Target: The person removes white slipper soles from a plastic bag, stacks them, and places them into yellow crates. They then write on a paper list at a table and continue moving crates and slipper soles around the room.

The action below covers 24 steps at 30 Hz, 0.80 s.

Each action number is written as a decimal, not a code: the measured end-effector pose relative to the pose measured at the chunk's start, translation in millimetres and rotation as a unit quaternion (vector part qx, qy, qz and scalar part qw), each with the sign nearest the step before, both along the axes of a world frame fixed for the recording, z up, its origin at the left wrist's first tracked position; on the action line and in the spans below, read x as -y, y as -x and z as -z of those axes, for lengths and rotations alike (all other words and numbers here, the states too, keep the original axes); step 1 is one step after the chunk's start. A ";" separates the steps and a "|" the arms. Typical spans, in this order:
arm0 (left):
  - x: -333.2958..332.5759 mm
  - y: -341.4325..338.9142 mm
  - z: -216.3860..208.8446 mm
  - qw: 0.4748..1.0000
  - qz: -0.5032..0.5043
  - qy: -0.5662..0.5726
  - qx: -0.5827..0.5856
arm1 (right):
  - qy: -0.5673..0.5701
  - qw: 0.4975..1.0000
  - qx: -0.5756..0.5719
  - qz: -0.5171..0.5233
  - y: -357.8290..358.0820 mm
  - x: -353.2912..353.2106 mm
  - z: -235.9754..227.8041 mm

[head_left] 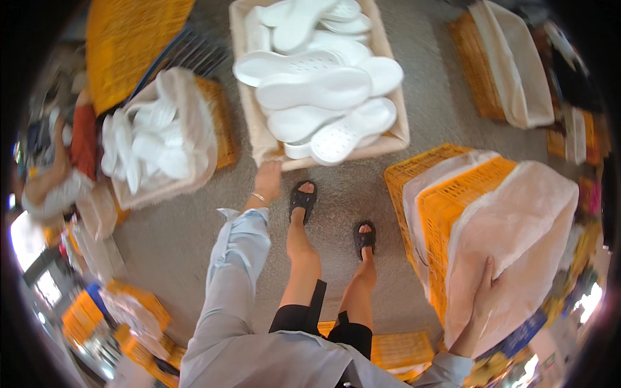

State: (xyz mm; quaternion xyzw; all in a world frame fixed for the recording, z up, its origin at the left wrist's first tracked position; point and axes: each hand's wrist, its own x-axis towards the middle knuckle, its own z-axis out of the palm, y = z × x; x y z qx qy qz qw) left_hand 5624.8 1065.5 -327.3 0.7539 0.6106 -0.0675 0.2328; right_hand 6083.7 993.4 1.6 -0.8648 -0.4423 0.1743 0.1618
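Note:
My left hand (pixel 268 183) is closed over the near left corner of a cloth-lined crate (pixel 400 132) on the floor ahead. White shoe soles (pixel 314 88) are heaped in that crate, some with small holes. On the right, my right hand (pixel 480 296) lies with outstretched fingers against the pale cloth liner (pixel 511 239) of a stack of orange crates (pixel 435 216). That liner covers what is inside the stack.
Another lined crate of white soles (pixel 152 142) stands at the left, below a large yellow crate (pixel 132 45). A lined orange crate (pixel 482 71) is at the far right. A person (pixel 55 174) is at the left edge. More orange crates (pixel 404 349) are behind my legs.

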 end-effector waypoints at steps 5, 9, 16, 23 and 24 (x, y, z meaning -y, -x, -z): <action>132.8 -28.5 3.5 0.993 -0.093 -0.067 0.001 | 0.077 0.960 0.215 -0.164 -20.7 20.5 -6.8; 224.6 -37.1 3.9 0.990 -0.111 -0.088 0.011 | 0.044 0.967 0.117 -0.223 -28.8 61.3 -22.3; 393.9 -63.8 -10.9 0.983 -0.183 -0.014 0.018 | 0.037 0.964 0.095 -0.246 -96.9 214.3 -14.7; 548.7 -66.4 1.6 0.977 -0.210 -0.019 0.004 | 0.083 0.965 0.130 -0.211 -210.4 303.0 -24.9; 570.8 -71.6 2.6 0.976 -0.216 0.015 -0.009 | 0.086 0.974 0.116 -0.177 -221.4 311.8 -24.1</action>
